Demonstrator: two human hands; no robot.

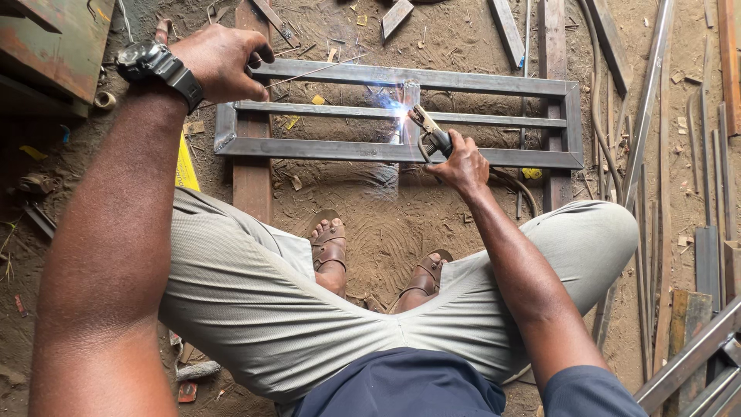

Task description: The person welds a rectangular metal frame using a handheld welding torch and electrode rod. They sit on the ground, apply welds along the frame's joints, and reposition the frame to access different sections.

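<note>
The steel frame [401, 116] lies flat on the dirt floor [370, 216] across wooden planks [251, 177]. Left hand [220, 58] clasps its far rail; right hand [463, 164] is closed around the welding holder [428, 131], arcing at the centre upright. Judged heavy, rigid, hot near the weld: grip the outer rails.

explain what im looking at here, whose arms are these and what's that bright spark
The one picture comes from a camera on a person's head, looking down at their own arms, bent knees and sandalled feet. They squat over a dirt floor. On it lies a steel frame of long bars, propped on wooden planks. The left hand, with a watch at the wrist, steadies the frame's top bar. The right hand holds a welding holder; the blue-white spark is at its tip, on the frame. Loose metal strips lie at the right.
</note>
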